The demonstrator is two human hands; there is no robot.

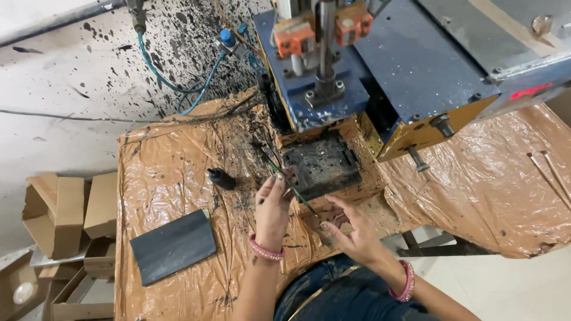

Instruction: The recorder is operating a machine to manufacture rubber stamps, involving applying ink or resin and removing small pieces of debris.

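My left hand (272, 205) pinches a thin dark-green stick (291, 189) that slants from the upper left towards my right hand. My right hand (351, 229) hovers with its fingers spread just below the stick's lower end, and whether it touches the stick is unclear. Both hands sit just in front of a black, ink-stained square plate (321, 163) under a blue press machine (333, 59). A small black bottle (221, 177) lies to the left of my left hand.
The table is wrapped in brown plastic sheet (172, 166) stained with black ink. A dark grey flat board (173, 245) lies at the front left. Cardboard boxes (59, 208) stand on the floor at left. Two thin sticks (550, 175) rest at the far right.
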